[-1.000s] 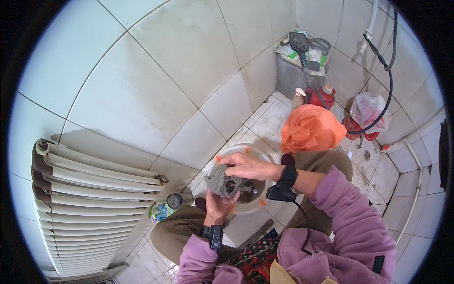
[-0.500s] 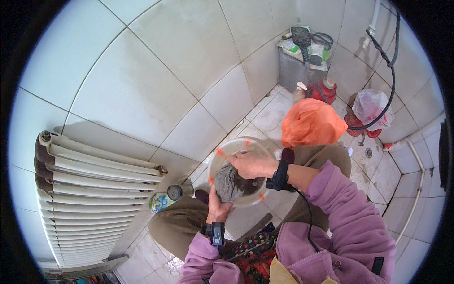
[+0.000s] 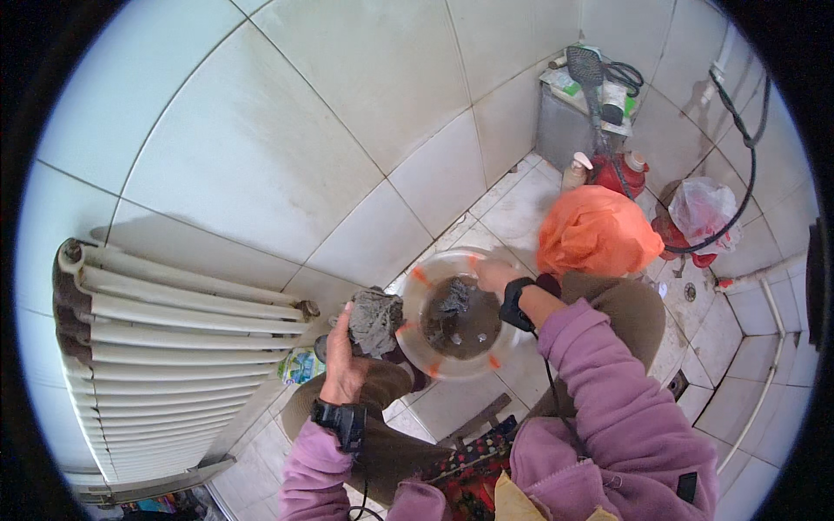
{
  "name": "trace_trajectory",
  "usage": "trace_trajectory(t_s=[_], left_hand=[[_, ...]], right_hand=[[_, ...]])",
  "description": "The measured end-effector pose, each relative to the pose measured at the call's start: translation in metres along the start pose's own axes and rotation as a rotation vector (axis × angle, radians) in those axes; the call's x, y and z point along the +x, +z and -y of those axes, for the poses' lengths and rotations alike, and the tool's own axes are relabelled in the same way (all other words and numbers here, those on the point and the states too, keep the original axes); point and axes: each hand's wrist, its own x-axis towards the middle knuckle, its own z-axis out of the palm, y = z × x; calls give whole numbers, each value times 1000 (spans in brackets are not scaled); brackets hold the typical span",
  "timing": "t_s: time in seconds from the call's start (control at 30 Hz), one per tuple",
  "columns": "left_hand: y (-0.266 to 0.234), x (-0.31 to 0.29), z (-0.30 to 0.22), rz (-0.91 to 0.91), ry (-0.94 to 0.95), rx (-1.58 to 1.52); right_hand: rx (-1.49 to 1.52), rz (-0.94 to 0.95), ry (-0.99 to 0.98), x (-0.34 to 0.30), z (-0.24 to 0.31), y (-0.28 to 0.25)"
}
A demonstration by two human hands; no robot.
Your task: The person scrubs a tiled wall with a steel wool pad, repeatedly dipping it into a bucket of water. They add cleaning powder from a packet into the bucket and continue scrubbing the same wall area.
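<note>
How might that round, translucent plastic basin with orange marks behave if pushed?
The round, translucent plastic basin would likely slosh, since murky water lies inside. That water probably makes it heavy for thin-looking plastic. Its broad shape suggests sliding before tipping.

Crumpled grey cloth (image 3: 377,323), left of a translucent orange-marked basin (image 3: 466,369), murky water (image 3: 476,328) inside

Open above the basin (image 3: 463,368) — radiator (image 3: 187,347) blocks left, orange bundle (image 3: 599,233) right.

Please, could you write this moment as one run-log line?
left hand: holds grey cloth beside basin | right hand: at basin rim, grip unclear | basin: brownish water inside | rest: orange bag, radiator
</note>
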Motion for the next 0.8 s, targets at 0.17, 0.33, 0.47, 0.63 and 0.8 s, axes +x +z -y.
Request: trace_trajectory(t_s=[0.17, 0.33, 0.47, 0.63, 0.8], left_hand=[[-17, 48, -17, -13, 16, -14], [-10, 67, -13, -22, 4, -103], [7, 61, -15, -45, 2, -78], [23, 61, -14, -38, -34, -98], [28, 60, -10, 44, -58, -77]], right_hand=[[58, 108, 8, 36, 3, 94], [-169, -183, -144, 41, 28, 162], [-215, -190, -198, 57, 8, 194], [-66, -123, -32, 66, -20, 186], [543, 62, 50, 79, -7, 135]])
